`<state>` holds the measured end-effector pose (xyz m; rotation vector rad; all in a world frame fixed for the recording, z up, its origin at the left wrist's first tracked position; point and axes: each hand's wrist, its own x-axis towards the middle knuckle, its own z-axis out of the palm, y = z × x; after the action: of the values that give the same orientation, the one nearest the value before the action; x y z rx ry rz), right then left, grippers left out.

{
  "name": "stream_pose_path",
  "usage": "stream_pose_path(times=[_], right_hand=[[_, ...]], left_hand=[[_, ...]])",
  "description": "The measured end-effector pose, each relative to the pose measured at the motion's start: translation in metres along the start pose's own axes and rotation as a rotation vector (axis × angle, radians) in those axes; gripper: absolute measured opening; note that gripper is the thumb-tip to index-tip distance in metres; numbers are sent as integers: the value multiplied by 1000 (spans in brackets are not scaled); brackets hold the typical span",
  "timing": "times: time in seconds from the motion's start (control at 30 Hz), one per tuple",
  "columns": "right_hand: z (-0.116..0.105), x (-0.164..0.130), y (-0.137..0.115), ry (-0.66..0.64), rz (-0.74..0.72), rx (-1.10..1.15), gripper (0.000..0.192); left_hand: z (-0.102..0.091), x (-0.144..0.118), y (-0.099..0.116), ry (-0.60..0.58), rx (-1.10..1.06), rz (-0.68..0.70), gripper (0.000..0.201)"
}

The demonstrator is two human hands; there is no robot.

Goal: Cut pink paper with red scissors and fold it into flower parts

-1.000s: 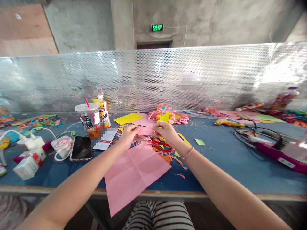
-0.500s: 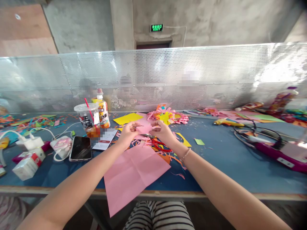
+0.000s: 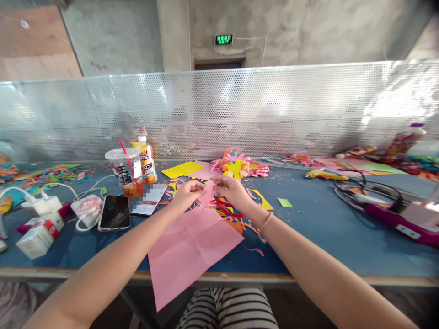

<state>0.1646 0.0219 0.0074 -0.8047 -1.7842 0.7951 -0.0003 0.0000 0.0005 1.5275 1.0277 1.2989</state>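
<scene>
A small piece of pink paper (image 3: 206, 195) is pinched between my two hands, above the scrap pile. My left hand (image 3: 188, 193) grips its left side, and the fingers of my right hand (image 3: 230, 188) close on its upper right edge. Beneath my wrists lies a large creased pink sheet (image 3: 195, 251), its lower corner hanging over the table edge. Red-handled scissors (image 3: 230, 209) rest among the scraps just under my right hand, partly hidden. Behind my hands sit paper flowers (image 3: 236, 167) in pink and yellow.
Left of my hands stand a drink cup (image 3: 124, 171), a bottle (image 3: 148, 160), a phone (image 3: 115, 212) and chargers (image 3: 88, 209). A yellow glue gun (image 3: 322, 175) and a purple power strip (image 3: 394, 221) with cables lie right. A perforated metal screen (image 3: 291, 96) closes the back.
The small pink paper has turned from lying flat to a narrower, more upright angle. My left hand has shifted slightly right and down; my right hand has stayed nearly in place.
</scene>
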Motion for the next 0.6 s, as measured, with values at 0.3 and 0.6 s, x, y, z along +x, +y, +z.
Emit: stream_pose_path(times=[0.3, 0.6], right_hand=[[5, 0, 6, -67, 14, 78, 23], [5, -2, 5, -83, 97, 126, 16]], left_hand=[[0, 1, -3, 16, -185, -108, 24], [0, -1, 4, 41, -281, -127, 26]])
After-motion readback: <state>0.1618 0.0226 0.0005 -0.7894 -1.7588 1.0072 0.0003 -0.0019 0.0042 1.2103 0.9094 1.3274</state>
